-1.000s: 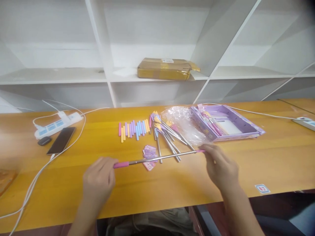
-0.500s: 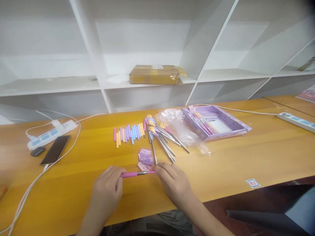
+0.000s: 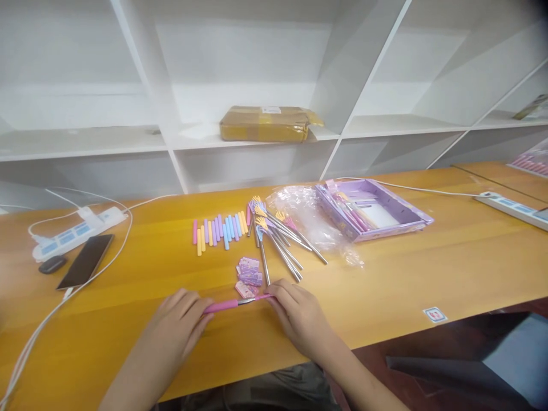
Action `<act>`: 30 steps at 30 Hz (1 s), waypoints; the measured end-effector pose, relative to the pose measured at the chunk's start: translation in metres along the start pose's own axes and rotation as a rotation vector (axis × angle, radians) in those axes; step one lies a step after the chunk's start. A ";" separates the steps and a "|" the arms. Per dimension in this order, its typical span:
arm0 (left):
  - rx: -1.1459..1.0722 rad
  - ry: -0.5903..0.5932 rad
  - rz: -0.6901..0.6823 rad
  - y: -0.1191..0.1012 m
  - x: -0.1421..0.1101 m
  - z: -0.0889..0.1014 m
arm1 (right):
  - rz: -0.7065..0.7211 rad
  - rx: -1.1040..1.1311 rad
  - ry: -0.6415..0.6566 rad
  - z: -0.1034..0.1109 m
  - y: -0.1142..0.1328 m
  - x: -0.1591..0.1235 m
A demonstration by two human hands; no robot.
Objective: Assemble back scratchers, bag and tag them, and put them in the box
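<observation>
Between my hands is a back scratcher with a pink grip, a short stretch of metal rod and a pink end. My left hand pinches the outer end of the grip. At the other side, my right hand has its fingers closed on the pink end, which they mostly hide. Just behind lie small pink and purple printed cards. Farther back is a pile of metal-rod back scratchers with coloured hand-shaped heads. Loose coloured grips lie in a row to their left.
A purple open box with several wrapped items stands behind a clear plastic bag. On the left are a phone, a power strip and white cables. Another power strip lies right. A taped carton sits on the shelf.
My left hand has shifted outward along the pink grip, so more of it shows, and the scratcher tilts slightly. My right hand keeps its hold. The view has shifted a little.
</observation>
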State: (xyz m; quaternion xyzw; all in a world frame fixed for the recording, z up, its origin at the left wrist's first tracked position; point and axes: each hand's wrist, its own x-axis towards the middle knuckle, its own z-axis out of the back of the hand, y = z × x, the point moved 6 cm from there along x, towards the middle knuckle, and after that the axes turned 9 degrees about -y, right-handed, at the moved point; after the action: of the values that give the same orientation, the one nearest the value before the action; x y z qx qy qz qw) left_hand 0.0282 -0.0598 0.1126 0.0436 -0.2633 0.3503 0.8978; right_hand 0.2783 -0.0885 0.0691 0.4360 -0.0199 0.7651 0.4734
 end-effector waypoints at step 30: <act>0.023 0.042 0.067 0.120 -0.078 0.066 | 0.013 -0.590 -0.138 0.227 -0.149 -0.063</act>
State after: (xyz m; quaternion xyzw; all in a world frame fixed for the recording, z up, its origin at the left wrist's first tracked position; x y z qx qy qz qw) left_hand -0.1274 -0.0340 0.1175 0.0376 -0.2418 0.3842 0.8902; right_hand 0.5462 -0.1516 0.1093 0.3302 -0.2763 0.6979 0.5723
